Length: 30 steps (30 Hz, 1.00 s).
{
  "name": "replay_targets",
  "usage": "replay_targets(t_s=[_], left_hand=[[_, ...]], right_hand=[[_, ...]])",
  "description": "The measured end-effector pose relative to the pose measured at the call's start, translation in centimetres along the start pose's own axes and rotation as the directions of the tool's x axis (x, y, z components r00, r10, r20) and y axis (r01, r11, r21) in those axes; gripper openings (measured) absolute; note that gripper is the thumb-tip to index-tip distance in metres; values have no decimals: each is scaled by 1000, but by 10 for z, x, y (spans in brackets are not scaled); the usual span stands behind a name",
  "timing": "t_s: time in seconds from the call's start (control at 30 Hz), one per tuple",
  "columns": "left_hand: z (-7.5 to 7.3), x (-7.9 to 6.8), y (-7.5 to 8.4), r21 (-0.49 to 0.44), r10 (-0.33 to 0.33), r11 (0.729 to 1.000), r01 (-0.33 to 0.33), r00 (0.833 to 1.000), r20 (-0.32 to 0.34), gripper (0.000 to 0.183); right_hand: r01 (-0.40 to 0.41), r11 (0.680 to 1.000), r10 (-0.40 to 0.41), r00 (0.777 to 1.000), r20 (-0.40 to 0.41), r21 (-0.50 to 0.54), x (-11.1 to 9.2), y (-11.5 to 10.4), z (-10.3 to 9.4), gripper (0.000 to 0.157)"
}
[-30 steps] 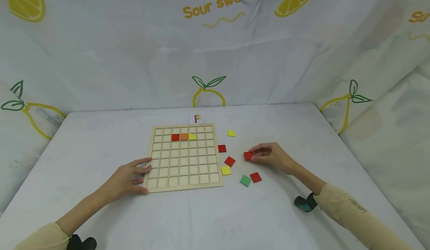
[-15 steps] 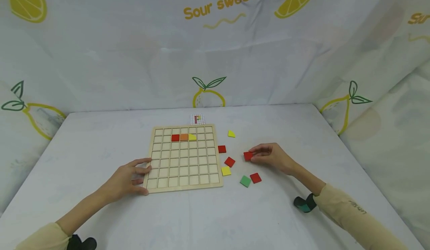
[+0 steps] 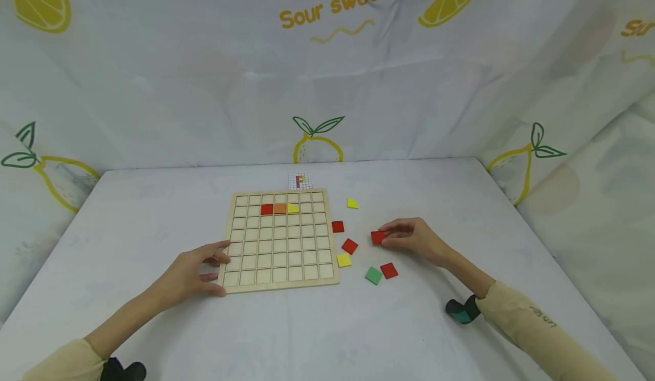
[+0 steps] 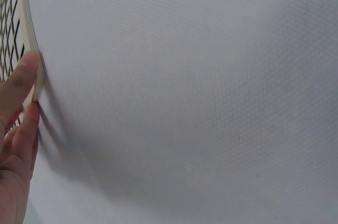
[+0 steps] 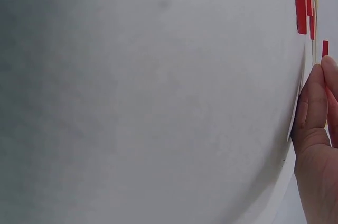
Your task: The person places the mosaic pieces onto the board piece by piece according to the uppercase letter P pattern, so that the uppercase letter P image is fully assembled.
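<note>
My left hand holds the pale wooden grid board by its left side. Its fingertips lie on the side rim and the thumb is at the near left corner; the left wrist view shows thumb and fingers at that edge. In the board's second row sit a red square, an orange square and a yellow piece with one slanted side. Right of the board, my right hand pinches a red square tile between thumb and fingers. In the right wrist view this tile shows edge-on.
Loose red tiles, a yellow square, a green square and a yellow rounded-corner piece lie right of the board. A small pattern card lies behind it. White cloth hangs behind the table.
The left index finger has bent slightly at the board's edge. The right hand stays in place with the red tile.
</note>
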State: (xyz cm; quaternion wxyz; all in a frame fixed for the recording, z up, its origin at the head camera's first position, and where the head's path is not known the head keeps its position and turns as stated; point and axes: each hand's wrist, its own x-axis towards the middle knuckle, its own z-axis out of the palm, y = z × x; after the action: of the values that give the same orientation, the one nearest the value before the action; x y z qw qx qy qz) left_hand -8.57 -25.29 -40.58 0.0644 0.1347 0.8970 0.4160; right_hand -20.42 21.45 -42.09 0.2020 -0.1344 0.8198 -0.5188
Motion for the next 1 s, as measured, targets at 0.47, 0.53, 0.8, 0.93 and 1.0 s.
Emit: replay_targets(t_s=[0.47,0.53,0.8,0.93,1.0], left_hand=[[-1,0,0,8,-20,1000,20,1000,8,87],[-1,0,0,5,-25,1000,25,1000,12,89],[0,-1,1,6,1,1000,-1,1000,14,89],[-1,0,-1,11,9,1000,-9,1000,19,89],[-1,0,-1,8,19,1000,-20,1000,19,89]], right_hand=[[10,1000,-10,1000,2,-14,0,-7,4,38],[13,1000,-13,1000,5,-9,1,-10,7,38],[-6,998,7,1000,-19,69,7,-20,17,38],[-28,997,33,997,-72,68,10,-24,25,37],[-54,996,62,993,-100,75,11,-27,30,37]])
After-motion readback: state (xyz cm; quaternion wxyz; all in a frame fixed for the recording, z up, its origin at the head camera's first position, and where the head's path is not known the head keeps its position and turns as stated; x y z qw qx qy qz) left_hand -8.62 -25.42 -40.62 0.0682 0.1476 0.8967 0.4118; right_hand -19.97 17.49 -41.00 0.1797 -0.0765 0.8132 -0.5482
